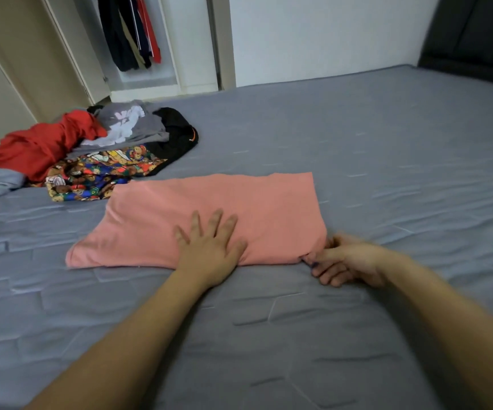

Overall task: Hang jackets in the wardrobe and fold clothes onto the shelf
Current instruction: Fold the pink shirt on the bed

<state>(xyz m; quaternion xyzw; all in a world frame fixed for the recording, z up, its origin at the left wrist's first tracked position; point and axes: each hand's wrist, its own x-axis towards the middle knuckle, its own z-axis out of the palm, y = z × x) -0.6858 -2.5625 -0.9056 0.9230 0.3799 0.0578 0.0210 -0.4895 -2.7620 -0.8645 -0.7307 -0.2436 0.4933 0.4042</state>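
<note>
Pink shirt: left hand flat, pressing; right hand gripping its corner. Risk: a hard tug skews the fold.

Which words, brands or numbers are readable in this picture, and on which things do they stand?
Grey garment in the clothes pile: large white letters, crumpled and blurred, not readable.
Black garment: a small orange mark, too small to identify.
Bear-print fabric: any lettering is too small to read.
Nothing else bears text.

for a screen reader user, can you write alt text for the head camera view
A person's left hand presses flat on a pink garment on a grey bed while the right hand grips its near corner. A pile of clothes lies beyond, before an open wardrobe.
</note>
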